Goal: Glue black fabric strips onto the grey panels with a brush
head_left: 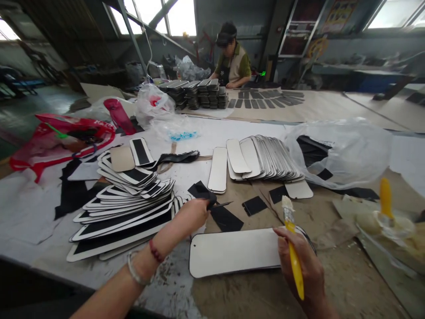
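At centre, the left fingers (204,206) pinch a black piece (200,190); lower right, the right fingers (283,237) wrap a yellow-handled brush (295,265); lettering on the red bag (31,154), left, is unreadable.

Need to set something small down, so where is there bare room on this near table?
The brown surface is bare on the near side of the white panel, left of the right hand. The white surface is bare left of the black cloth. It is crowded around the left hand, between stacked panels and black pieces.
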Demonstrator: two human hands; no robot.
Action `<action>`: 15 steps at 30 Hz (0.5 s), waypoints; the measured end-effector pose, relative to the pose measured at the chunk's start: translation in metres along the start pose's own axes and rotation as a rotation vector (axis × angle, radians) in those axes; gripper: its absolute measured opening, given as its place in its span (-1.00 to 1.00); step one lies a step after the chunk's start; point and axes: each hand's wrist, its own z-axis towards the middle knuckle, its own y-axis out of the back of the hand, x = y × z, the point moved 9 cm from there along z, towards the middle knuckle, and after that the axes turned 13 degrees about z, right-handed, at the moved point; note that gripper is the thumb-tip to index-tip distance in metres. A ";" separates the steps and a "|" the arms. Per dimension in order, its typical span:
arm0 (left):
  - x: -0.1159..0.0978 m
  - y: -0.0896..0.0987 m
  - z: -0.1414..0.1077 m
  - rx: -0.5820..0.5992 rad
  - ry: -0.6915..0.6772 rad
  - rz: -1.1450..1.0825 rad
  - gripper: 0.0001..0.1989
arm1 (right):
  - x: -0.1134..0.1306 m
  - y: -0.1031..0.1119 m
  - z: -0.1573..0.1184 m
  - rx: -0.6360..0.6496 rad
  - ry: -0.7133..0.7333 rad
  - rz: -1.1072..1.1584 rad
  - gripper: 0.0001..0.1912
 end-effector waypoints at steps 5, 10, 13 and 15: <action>-0.017 -0.025 0.031 0.089 -0.232 0.139 -0.77 | 0.008 0.010 -0.001 -0.021 0.034 -0.017 -0.68; -0.022 -0.037 0.023 0.053 -0.357 0.232 -0.66 | 0.015 0.026 -0.001 -0.099 0.049 -0.043 -0.71; -0.020 -0.040 0.025 -0.011 -0.370 0.268 -0.62 | 0.014 0.040 -0.003 -0.124 0.024 -0.029 -0.72; -0.015 -0.033 0.030 -0.093 -0.331 0.214 -0.58 | 0.008 0.056 -0.005 -0.160 -0.017 -0.009 -0.73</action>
